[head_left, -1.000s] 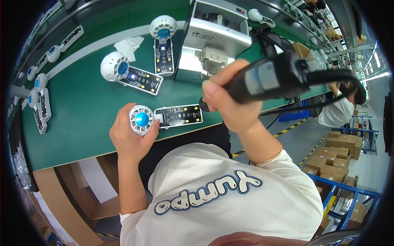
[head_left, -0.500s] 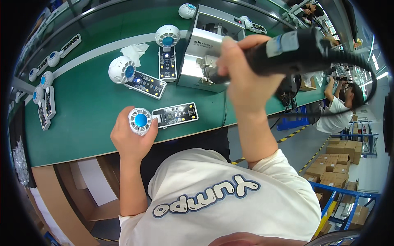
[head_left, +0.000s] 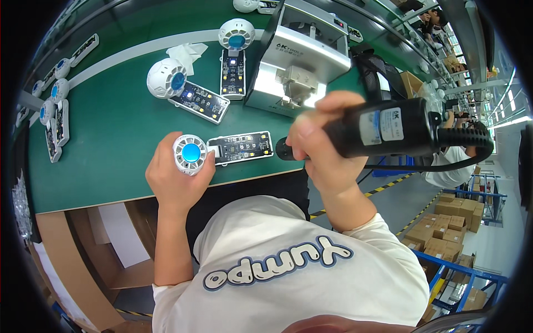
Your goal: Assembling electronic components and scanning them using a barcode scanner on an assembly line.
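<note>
My left hand (head_left: 179,186) is wrapped round the white, slotted round head of a device (head_left: 191,152) with a blue centre. Its flat housing with a bare black circuit board (head_left: 242,147) extends to the right on the table. My right hand (head_left: 328,149) grips a black electric screwdriver (head_left: 366,131), held almost level. The screwdriver's dark nose points left, close to the right end of the housing; I cannot tell whether they touch. A silver screw feeder (head_left: 297,61) stands behind my right hand.
Two similar devices (head_left: 166,79) (head_left: 236,34) lie beyond my left hand, near a crumpled white tissue (head_left: 187,55). More sit at the far left (head_left: 60,90). The screwdriver's thick black cable (head_left: 472,158) loops at right. A cardboard box (head_left: 78,261) stands below the table's front edge (head_left: 127,198).
My right hand has brought the screwdriver away from the screw feeder, toward me and down beside the circuit board. My left hand keeps its hold on the device. The whole view has shifted slightly.
</note>
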{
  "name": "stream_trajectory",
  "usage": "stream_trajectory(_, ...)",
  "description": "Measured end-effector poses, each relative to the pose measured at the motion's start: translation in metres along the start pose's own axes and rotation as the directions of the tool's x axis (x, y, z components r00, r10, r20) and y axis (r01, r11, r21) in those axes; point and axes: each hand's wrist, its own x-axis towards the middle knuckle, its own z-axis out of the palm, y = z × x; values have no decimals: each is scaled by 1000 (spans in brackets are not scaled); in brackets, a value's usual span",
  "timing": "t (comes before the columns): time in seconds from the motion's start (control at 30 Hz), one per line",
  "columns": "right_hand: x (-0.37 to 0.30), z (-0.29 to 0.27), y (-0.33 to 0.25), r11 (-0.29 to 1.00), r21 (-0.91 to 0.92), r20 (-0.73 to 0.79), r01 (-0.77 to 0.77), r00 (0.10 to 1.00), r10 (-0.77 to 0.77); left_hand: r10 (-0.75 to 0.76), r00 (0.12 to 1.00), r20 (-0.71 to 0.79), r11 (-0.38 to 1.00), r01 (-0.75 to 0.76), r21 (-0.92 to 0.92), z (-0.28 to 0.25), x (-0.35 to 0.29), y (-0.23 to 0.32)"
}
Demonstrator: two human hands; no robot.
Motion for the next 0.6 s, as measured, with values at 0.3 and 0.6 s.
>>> stream_trajectory(0.3, -7, -8, 5, 996, 87, 141, 14, 990, -26, -11, 1000, 20, 1000, 11, 3, -2, 0, -1)
stream_trajectory(0.6, 49, 7, -11, 954, -158, -204, 255, 937, -284, 25, 1000, 13, 999, -25, 20, -3, 1, 3)
